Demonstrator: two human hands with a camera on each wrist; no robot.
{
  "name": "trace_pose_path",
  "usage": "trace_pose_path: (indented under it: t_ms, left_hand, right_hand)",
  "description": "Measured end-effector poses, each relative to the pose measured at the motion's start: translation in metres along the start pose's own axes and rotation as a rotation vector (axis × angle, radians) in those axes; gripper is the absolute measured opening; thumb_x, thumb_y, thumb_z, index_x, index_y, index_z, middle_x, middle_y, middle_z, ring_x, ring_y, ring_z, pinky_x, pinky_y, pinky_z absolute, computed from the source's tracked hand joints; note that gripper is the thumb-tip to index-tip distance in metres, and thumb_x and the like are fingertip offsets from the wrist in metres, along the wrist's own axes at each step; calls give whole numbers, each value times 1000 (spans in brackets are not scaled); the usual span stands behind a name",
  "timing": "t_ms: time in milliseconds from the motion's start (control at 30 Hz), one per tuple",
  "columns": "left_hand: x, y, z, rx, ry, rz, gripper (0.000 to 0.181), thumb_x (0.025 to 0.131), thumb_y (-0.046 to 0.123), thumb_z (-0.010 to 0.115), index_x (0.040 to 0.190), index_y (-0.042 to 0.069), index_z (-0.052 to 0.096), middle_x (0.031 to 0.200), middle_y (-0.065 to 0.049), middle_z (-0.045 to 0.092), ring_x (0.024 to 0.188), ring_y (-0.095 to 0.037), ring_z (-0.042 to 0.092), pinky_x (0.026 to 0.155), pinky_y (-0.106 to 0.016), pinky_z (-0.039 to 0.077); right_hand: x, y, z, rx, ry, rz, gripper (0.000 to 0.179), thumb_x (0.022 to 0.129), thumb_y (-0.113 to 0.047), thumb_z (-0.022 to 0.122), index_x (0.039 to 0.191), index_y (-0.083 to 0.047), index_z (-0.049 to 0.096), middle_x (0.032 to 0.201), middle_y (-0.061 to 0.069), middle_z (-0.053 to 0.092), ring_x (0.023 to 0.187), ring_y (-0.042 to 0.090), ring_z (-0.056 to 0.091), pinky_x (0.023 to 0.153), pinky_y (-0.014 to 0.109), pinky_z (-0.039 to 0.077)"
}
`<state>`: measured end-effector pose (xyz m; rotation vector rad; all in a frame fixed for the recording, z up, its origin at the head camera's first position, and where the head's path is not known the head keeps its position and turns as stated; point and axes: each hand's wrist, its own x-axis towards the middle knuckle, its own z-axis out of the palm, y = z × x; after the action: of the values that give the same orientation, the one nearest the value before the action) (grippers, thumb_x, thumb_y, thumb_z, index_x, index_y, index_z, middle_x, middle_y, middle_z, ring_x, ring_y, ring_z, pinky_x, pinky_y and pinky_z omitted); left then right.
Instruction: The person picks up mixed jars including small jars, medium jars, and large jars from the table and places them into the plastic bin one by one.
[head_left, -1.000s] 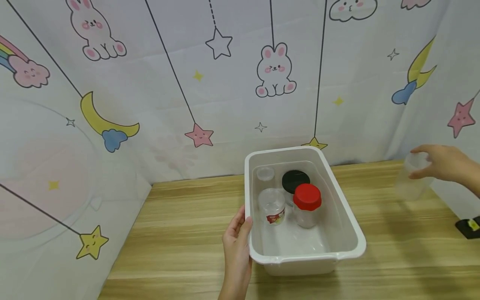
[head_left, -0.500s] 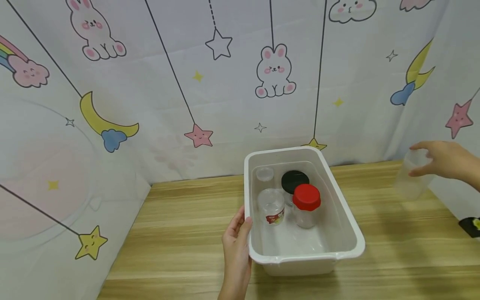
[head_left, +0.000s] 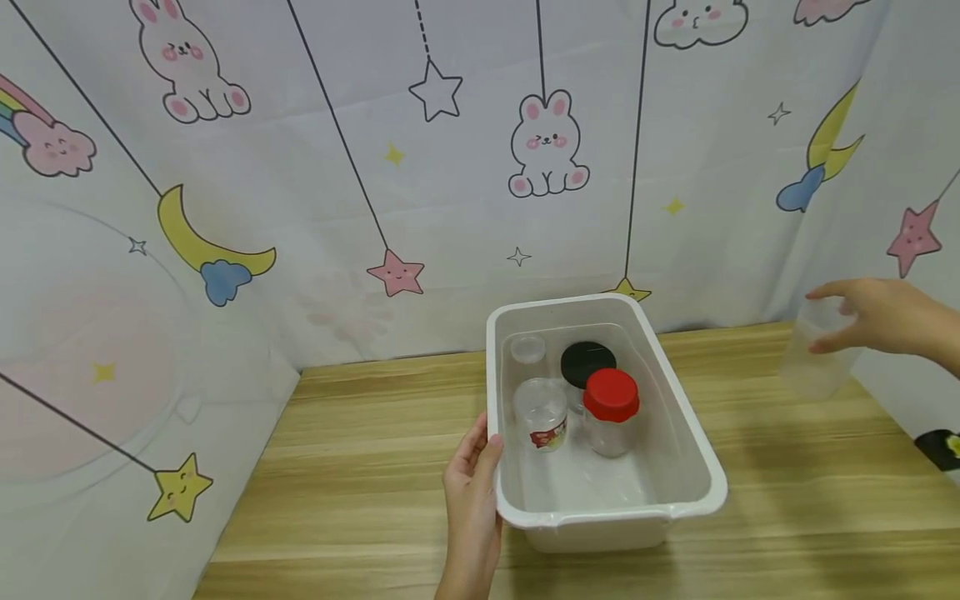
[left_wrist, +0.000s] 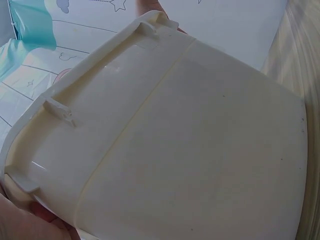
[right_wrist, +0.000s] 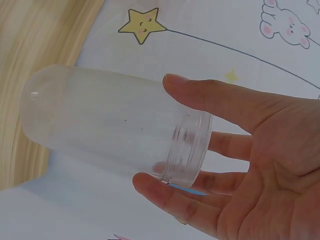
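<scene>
My left hand holds the left rim of a white plastic bin, thumb over the edge and fingers on the outside. In the left wrist view the outer wall of the bin fills most of the picture. Far to the right, my right hand grips a frosted clear plastic jar round its threaded neck. The right wrist view shows this jar with its rounded base away from the palm. Inside the bin stand a red-lidded jar, a black-lidded jar, a clear labelled jar and a small clear container.
The bin rests on a wood-grain table. A white cloth printed with rabbits, stars and moons hangs behind and at both sides. At the far right edge lies a black object with a yellow flower.
My right hand has risen slightly and drifted a little left with the jar. The left hand keeps its hold on the bin, and the jars inside stay put.
</scene>
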<state>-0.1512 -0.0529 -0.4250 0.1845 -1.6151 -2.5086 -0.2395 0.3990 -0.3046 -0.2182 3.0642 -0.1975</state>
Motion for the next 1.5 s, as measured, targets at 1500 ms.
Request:
trace_pose_path:
  t_ms: [1500]
  left_hand:
    - [1,-1,0,2,-5,7,42,102,5,53,141,-8,48,140,-24,53,119,-21,57,94,-28,52]
  right_hand:
    - [-10,-64,-44,-46,61,-80,82,73,-37,88,131,10,55,104,33,65,96,53,59,70,58,54]
